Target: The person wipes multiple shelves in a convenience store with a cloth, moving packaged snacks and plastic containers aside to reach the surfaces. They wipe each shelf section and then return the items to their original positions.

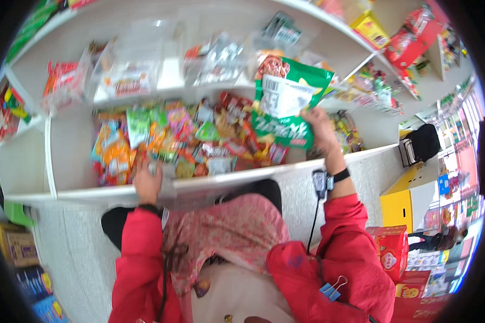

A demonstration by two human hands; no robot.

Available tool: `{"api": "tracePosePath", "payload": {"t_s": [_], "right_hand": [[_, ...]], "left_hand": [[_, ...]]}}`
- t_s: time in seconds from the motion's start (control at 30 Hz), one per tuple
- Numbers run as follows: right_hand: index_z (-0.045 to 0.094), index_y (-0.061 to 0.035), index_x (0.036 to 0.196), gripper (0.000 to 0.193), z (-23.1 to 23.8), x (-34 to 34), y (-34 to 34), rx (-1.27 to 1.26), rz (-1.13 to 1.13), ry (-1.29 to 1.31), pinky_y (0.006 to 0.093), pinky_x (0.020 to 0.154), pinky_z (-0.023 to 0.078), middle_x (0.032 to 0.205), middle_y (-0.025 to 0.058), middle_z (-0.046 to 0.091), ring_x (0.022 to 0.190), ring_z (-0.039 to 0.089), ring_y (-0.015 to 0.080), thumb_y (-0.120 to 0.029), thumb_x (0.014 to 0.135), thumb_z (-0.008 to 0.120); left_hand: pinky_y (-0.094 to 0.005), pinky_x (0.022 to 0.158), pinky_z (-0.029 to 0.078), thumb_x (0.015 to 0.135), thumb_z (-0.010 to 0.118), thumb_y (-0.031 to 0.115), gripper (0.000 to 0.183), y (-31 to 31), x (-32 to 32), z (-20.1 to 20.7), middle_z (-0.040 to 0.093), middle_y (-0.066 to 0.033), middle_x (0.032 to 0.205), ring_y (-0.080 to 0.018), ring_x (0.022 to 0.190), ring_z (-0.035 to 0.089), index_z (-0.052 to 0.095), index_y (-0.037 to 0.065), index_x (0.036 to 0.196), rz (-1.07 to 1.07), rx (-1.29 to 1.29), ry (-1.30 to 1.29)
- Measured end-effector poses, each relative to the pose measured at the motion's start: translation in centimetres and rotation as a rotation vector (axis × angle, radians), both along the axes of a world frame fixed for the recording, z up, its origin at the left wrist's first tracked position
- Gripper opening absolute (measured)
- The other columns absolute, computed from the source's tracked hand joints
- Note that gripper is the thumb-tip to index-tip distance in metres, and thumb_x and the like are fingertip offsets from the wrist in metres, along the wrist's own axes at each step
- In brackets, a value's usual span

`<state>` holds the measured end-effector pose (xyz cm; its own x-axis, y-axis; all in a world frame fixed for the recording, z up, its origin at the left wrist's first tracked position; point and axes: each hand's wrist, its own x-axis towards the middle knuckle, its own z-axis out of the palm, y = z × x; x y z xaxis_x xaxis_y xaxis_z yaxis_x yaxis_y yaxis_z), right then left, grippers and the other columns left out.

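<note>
My right hand (322,132) grips the lower right edge of a large green snack bag (283,99) with a white label on its back. The bag is held up in front of the shelf, above the lower compartment. My left hand (147,177) rests at the compartment's front edge, thumb and fingers apart. Its fingertips reach the orange snack packets (116,156); nothing is seen held in it. Many small colourful packets (215,134) lie heaped between the two hands, partly hidden by the green bag.
A white shelf board (242,175) runs across in front of me. Clear bins with a red packet (62,81) and silver packets (221,56) stand on the level above. Red boxes (390,247), a yellow-sided stand (401,207) and a black chair (421,144) are to the right.
</note>
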<state>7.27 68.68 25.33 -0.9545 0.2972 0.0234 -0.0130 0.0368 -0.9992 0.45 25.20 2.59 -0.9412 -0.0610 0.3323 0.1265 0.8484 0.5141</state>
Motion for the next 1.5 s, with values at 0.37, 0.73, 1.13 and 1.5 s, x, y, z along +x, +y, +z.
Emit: {"api": "tracePosePath", "payload": {"t_s": [0.37, 0.73, 1.13, 1.5], "right_hand": [[0.055, -0.0112, 0.121, 0.044, -22.5, -10.1, 6.2, 1.607, 0.57, -0.693, 0.0415, 0.085, 0.049, 0.113, 0.0165, 0.06, 0.102, 0.059, 0.0323, -0.025, 0.079, 0.06], [0.05, -0.0138, 0.131, 0.051, -43.8, -11.2, -0.2, 1.834, 1.107, -1.01, 0.0582, 0.086, 0.042, 0.13, 0.0119, 0.052, 0.119, 0.047, 0.0394, -0.032, 0.085, 0.057], [0.047, -0.0002, 0.124, 0.043, -19.0, -10.1, 7.8, 0.064, 0.298, -0.365, 0.0295, 0.086, 0.048, 0.112, 0.0079, 0.062, 0.1, 0.059, 0.0131, -0.008, 0.085, 0.063], [0.04, -0.0021, 0.13, 0.044, -8.3, 1.8, -1.8, -0.686, -0.115, 0.43, 0.0356, 0.097, 0.043, 0.127, 0.0099, 0.052, 0.116, 0.051, 0.0209, -0.002, 0.088, 0.055]], "left_hand": [[-0.0443, 0.067, 0.049, 0.076, 0.065, 0.03, 0.025, 0.2, 0.2, 1.2, 0.06, -0.0123, 0.099, -0.0357, 0.084, 0.06, 0.06, 0.012, 0.092, 0.023, -0.019, -0.09], [-0.0395, 0.071, 0.047, 0.077, 0.065, 0.012, 0.017, 0.9, -0.4, 2.1, 0.057, -0.014, 0.091, -0.0354, 0.084, 0.058, 0.057, 0.003, 0.089, -0.044, 0.021, -0.134], [-0.0412, 0.072, 0.048, 0.077, 0.066, 0.021, 0.023, 0.3, 0.1, 1.3, 0.059, -0.0129, 0.094, -0.0357, 0.084, 0.059, 0.059, 0.006, 0.092, -0.005, -0.06, -0.09], [-0.0446, 0.072, 0.048, 0.074, 0.064, 0.024, 0.028, -0.4, 0.4, 0.1, 0.059, -0.0137, 0.097, -0.0367, 0.086, 0.059, 0.059, 0.007, 0.095, -0.006, -0.008, -0.015]]}}
